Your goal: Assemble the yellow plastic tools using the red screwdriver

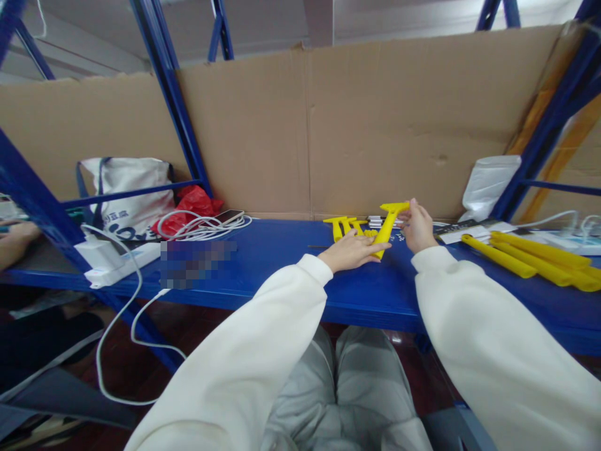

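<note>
A yellow plastic T-shaped tool (pixel 387 227), like a small scraper, stands tilted over the blue shelf with its wide head up. My left hand (pixel 352 252) holds its lower handle, the fingers lying across it and the thumb partly hidden. At the head's right end, my right hand (pixel 417 227) pinches the tool between thumb and fingertips. Just behind my left hand are several more yellow T-headed tools (pixel 339 227), partly covered by it. Small white-and-dark pieces (pixel 375 222) lie behind the held tool.
Several long yellow handle-like parts (pixel 539 258) lie on the blue shelf (pixel 282 275) at right, near a white plastic bag (pixel 491 185). To the left are coiled white cables (pixel 201 227), a red bag (pixel 195 203), a cloth bag (pixel 131 194) and a power strip (pixel 117 263). Another person's hand (pixel 21 243) shows far left.
</note>
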{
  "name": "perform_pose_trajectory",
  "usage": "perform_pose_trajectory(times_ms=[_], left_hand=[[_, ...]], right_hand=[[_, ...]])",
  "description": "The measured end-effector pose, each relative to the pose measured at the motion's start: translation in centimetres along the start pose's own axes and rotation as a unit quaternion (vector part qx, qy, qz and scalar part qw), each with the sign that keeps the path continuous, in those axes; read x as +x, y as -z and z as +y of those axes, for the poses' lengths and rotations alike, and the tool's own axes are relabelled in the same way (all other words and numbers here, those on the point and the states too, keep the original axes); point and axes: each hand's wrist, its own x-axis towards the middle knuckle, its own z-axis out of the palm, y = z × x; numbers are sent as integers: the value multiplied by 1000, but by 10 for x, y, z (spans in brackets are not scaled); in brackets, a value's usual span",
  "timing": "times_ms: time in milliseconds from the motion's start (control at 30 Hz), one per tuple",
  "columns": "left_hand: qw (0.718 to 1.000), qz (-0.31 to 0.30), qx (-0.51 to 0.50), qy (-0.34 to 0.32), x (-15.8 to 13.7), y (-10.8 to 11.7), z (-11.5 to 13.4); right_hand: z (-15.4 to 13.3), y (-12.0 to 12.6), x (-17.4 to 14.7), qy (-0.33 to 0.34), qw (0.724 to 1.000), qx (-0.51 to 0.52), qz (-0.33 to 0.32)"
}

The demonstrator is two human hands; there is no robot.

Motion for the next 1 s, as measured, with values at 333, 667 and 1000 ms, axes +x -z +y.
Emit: perform_pose_trajectory(times_ms=[333,667,1000], left_hand=[[991,4,16,131,-1,3,-9],[942,-79,-61,321,-20,0,-47],[898,-135,-132,397,-21,-10,-56]], right_hand=[[-9,-12,-29,-62,959,-119,-251],[-8,-13,-39,-105,950,-149,-253],[5,-11,-31,-45,938,-242,-245]])
